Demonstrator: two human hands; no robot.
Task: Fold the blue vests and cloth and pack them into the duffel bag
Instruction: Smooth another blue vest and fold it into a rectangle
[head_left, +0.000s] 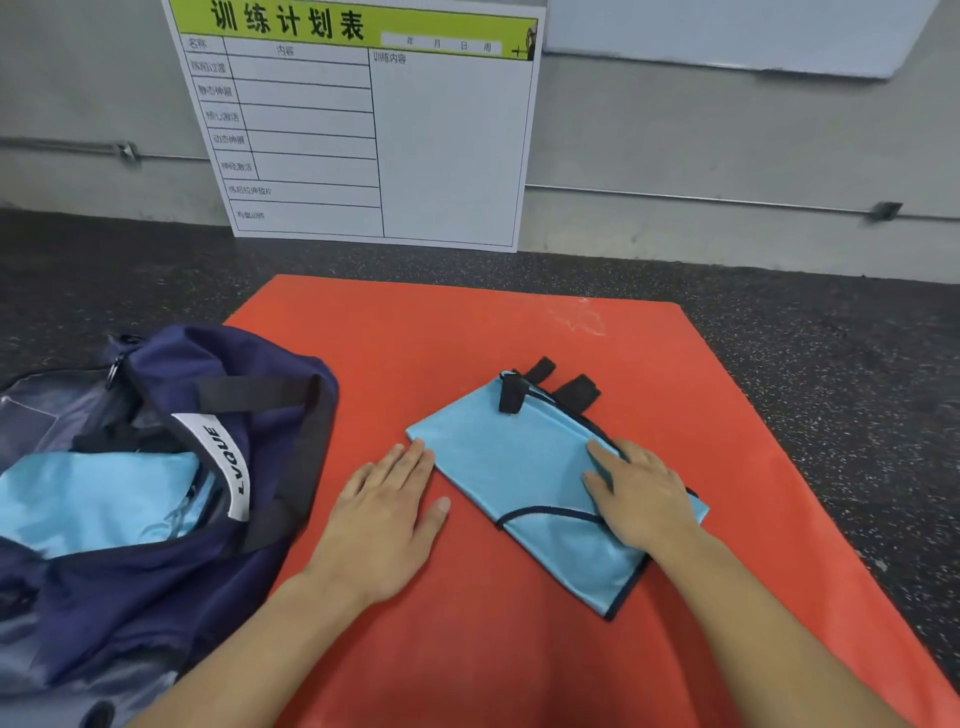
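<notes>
Already some light blue fabric (98, 499) lies inside the open duffel bag (171, 545) at my far left, so I judge the packing partly done. My left hand (387, 512) lies flat on the red mat (467, 332), fingers straight, holding nothing, fingertips at the folded blue vest (519, 467). My right hand (641, 493) presses flat on that vest. What remains, I think: lifting it into the bag.

The folded vest (524, 467) is smooth blue cloth with a slight sheen, the mat (467, 332) matt red, the duffel bag (156, 571) navy fabric, the floor (831, 332) rough speckled rubber
</notes>
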